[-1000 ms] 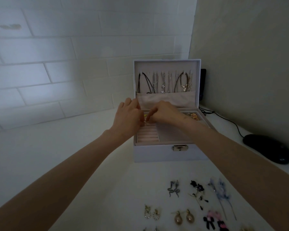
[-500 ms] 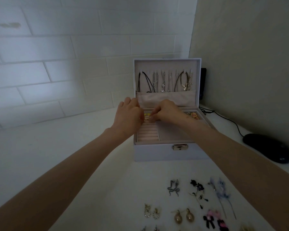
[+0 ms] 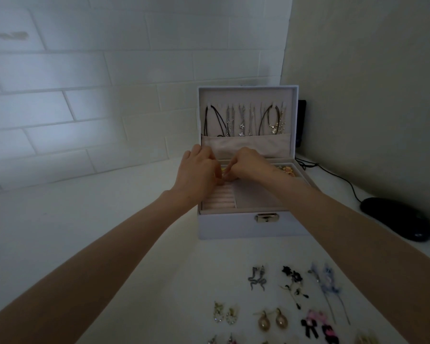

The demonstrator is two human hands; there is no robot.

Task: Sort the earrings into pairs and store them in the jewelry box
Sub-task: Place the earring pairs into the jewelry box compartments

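An open white jewelry box (image 3: pixel 236 225) stands at the back of the table, necklaces hanging in its raised lid. My left hand (image 3: pixel 196 173) and my right hand (image 3: pixel 248 165) meet over the ridged slots at the box's back left, fingertips pinched together around a small yellow earring (image 3: pixel 224 169), mostly hidden. Orange earrings (image 3: pixel 287 169) lie in the back right compartment. On the table in front lie paired earrings: grey snakes (image 3: pixel 257 279), black flowers (image 3: pixel 293 281), blue tassels (image 3: pixel 327 284), pearl drops (image 3: pixel 272 321), crystal ones (image 3: pixel 225 316), pink-and-black bows (image 3: pixel 319 327).
A black computer mouse (image 3: pixel 396 222) with its cable lies at the right by the beige wall. A white tiled wall stands behind the box. More earrings are cut off at the bottom edge.
Both hands stay over the same back-left slots; the fingers have shifted slightly around the small earring.
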